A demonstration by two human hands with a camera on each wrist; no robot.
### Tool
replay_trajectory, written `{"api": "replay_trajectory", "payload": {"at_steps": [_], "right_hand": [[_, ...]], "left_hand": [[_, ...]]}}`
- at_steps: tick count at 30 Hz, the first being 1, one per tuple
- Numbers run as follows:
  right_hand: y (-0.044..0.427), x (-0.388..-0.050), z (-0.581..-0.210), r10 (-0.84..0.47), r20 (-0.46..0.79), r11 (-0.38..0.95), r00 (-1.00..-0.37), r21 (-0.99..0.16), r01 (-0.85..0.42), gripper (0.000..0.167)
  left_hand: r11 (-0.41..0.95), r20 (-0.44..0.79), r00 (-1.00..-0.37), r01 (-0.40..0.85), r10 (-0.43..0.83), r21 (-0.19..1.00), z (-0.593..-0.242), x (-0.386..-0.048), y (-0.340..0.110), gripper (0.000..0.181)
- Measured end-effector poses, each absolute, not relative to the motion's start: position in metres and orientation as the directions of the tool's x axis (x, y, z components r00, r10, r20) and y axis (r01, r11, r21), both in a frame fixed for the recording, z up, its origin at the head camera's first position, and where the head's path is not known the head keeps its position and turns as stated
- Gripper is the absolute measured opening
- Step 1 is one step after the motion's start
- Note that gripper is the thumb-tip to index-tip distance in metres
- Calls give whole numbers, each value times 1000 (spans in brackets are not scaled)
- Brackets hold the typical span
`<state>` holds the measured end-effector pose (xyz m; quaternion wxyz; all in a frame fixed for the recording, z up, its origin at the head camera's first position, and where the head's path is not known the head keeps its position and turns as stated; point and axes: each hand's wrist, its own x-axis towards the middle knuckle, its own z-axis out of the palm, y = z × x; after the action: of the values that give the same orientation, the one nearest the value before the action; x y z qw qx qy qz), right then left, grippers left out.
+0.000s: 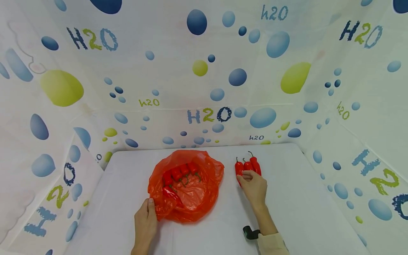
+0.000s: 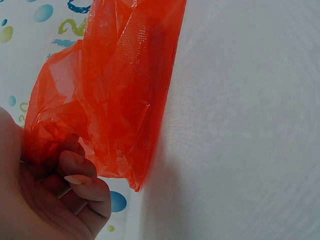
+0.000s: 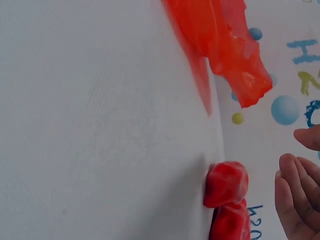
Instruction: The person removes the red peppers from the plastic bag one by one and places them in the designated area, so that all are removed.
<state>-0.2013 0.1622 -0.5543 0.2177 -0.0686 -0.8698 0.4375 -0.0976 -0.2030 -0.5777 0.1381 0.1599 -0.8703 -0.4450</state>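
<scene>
While the left hand (image 1: 146,217), nearest the front edge of the white worktop (image 1: 302,198), pinches the near-left side of a red bag (image 1: 204,209) with curled fingers, the right hand (image 1: 255,187) extends forward, thumb and fingertips parted, gripping nothing. Bag: thin, crinkled translucent plastic, mid-worktop, mouth open, containing glossy peppers (image 1: 176,174). Three loose peppers (image 1: 256,165): smooth, elongated, curved-stemmed, side by side towards the far right corner, just beside the right fingertips; contact indeterminable.
</scene>
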Motion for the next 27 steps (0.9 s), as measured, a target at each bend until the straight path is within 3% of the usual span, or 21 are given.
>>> {"api": "replay_trajectory", "payload": {"at_steps": [27], "right_hand": [[90, -180, -531, -14, 355, 535, -935, -787, -306, 29]], "left_hand": [[562, 143, -897, -132, -418, 817, -579, -98, -203, 42]]}}
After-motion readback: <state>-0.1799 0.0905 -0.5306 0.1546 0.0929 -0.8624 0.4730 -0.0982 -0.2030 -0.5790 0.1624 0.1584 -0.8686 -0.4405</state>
